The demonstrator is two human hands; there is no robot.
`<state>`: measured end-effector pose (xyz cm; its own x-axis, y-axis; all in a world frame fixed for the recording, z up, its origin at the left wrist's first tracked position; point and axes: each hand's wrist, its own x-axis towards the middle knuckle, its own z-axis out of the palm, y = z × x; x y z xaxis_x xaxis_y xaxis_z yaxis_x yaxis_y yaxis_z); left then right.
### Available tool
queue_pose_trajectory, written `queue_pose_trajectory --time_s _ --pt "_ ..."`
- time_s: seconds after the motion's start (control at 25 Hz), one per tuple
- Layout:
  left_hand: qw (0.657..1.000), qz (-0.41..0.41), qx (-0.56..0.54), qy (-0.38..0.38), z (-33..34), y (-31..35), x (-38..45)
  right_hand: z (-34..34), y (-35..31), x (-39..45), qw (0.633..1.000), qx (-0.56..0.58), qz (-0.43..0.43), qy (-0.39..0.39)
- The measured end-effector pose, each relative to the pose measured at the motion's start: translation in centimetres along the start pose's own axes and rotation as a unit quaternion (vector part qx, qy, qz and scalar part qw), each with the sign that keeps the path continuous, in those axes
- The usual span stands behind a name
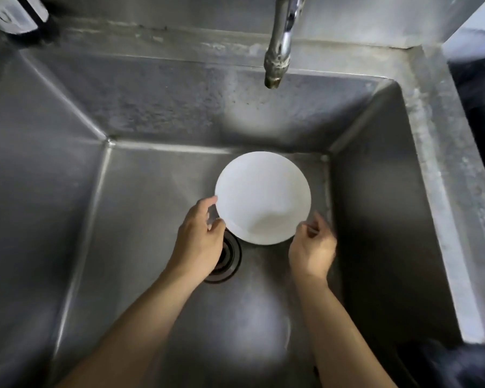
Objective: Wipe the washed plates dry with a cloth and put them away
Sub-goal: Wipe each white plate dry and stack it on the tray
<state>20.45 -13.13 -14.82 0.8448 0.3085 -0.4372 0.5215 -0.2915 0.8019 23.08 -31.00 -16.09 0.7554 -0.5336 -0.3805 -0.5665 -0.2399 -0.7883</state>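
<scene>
Head view looks straight down into a deep steel sink point(76, 152), where we find a single white plate point(262, 197) low in the basin, just past the drain point(230, 254) and under the tap point(277, 51), which is not running. The plate is round, so it has no long axis to line up with; what matters is that it sits squarely between our two hands, a little ahead of both.

Our left hand point(199, 233) is at the plate's near-left edge, fingers curled around the rim with the thumb close against it — it looks like a light grip. Our right hand point(312, 247) is at the near-right edge, fingers bent in toward the rim; whether they have truly closed on it or only touch it we cannot tell. Both hands are about equally near, one on each side.

We judge that the plate is about to be lifted out for drying, and that the lift depends on this two-sided hold staying level — a wet rim could slip. No cloth is in sight here.
</scene>
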Motion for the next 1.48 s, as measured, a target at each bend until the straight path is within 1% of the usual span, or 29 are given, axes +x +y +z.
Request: queue_pose_trajectory --time_s 0.12,0.28,0.44,0.52,0.68,0.76,0.88,1.0,1.16,1.28,1.36,1.48 --pt "0.999 -0.03 -0.001 -0.018 0.7 0.3 2.8 1.3 0.5 1.3 1.0 0.007 0.009 -0.001" --pt "0.997 -0.061 -0.02 -0.032 1.1 0.8 3.8 1.4 0.6 2.3 1.0 -0.01 0.024 0.009" --pt "0.989 -0.091 -0.116 -0.018 1.2 1.3 3.5 1.0 0.6 2.4 0.999 0.012 0.05 0.002" --pt "0.984 -0.1 -0.145 -0.008 1.1 1.3 3.0 0.8 0.7 1.7 0.998 0.022 0.054 0.005" --pt "0.979 -0.096 -0.18 0.023 -0.1 1.1 1.1 -0.6 0.2 -0.5 0.999 0.038 0.02 0.0" --pt "0.978 -0.098 -0.178 0.044 -1.7 1.1 -0.8 -1.8 -0.6 -2.5 0.999 0.037 -0.001 -0.013" --pt "0.981 -0.095 -0.157 0.064 -4.4 1.3 -4.5 -3.8 -2.0 -6.0 0.998 0.016 -0.021 -0.052" --pt "0.975 -0.129 -0.152 0.1 -6.7 1.1 -8.3 -5.4 -3.6 -9.5 0.995 -0.017 -0.049 -0.088" --pt "0.958 -0.191 -0.18 0.115 -9.1 0.1 -13.2 -6.6 -6.4 -13.7 0.985 -0.072 -0.087 -0.133" --pt "0.936 -0.243 -0.222 0.124 -9.8 -0.9 -15.0 -6.9 -8.0 -15.0 0.974 -0.141 -0.069 -0.165" --pt "0.922 -0.263 -0.255 0.126 -10.0 -1.2 -15.7 -7.1 -8.5 -15.6 0.972 -0.165 -0.051 -0.162" --pt "0.913 -0.276 -0.272 0.128 -10.2 -1.2 -16.6 -7.9 -8.7 -16.8 0.971 -0.18 -0.027 -0.155"
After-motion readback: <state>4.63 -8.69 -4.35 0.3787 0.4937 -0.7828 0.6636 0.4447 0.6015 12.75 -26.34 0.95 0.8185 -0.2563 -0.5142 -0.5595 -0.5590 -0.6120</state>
